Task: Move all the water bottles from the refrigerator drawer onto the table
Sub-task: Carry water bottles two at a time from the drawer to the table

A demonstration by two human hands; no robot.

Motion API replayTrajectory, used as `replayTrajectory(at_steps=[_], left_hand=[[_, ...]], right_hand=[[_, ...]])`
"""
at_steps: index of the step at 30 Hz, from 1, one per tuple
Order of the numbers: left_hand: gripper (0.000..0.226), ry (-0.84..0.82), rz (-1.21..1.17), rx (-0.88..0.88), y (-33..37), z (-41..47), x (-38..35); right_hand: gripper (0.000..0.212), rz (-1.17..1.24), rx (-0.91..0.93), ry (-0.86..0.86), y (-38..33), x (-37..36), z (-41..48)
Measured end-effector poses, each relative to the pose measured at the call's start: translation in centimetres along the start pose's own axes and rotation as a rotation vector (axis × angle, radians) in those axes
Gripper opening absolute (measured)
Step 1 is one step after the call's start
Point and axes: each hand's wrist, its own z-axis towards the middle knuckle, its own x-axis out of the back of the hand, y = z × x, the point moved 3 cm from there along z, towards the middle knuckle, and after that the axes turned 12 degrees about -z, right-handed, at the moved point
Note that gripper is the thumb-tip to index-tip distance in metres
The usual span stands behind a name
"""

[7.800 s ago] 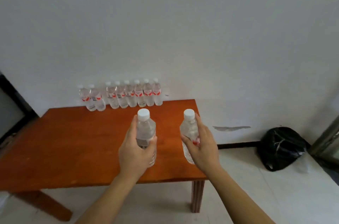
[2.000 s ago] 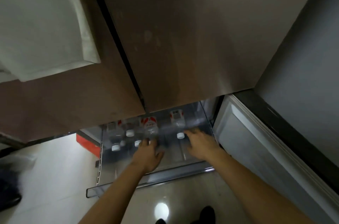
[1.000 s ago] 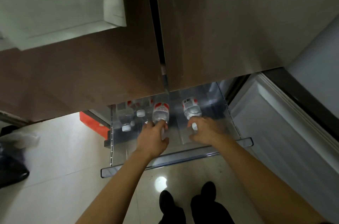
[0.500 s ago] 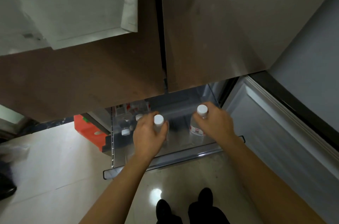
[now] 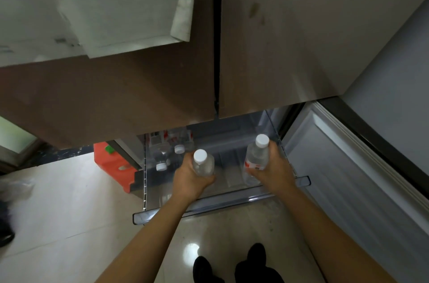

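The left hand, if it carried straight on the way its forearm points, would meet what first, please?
Probably the back wall of the refrigerator drawer, though depth is unclear. The left hand, gripping a water bottle, points just right of the bottles lying in the drawer's left part.

A: Bottles, quick?

B: Two lifted, both clear plastic with white caps. The left bottle (image 5: 203, 165) is gripped in the left hand (image 5: 189, 180), cap pointing up at the camera. The right bottle (image 5: 256, 157) has a red-and-white label, its cap tilts far-right, and it's held in the right hand (image 5: 275, 173). Both are above the drawer.

A: Drawer (image 5: 209, 207)?

B: Clear plastic, slid open, low down.

A: Anything inside?

B: Remaining bottles (image 5: 162, 155) lie on their sides in the far-left corner, two white caps facing near. Red labels. Can't tell the exact count.
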Motion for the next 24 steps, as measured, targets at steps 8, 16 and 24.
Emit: replayTrajectory(at_steps=[8, 16, 24], left_hand=[[0.068, 0.301, -0.172, -0.075, 2.4, -2.8, 2.7], [0.067, 0.659, -0.272, -0.267, 6.6, -9.9, 4.7], [0.082, 1.095, -0.103, -0.217, 6.0, -23.2, 8.9]], right_hand=[[0.091, 0.041, 0.164, -0.086, -1.8, 1.3, 0.0], [0.095, 0.204, 0.565, -0.186, -7.1, 1.9, 1.0], [0.092, 0.391, 0.914, -0.377, -16.3, -1.6, -5.2]])
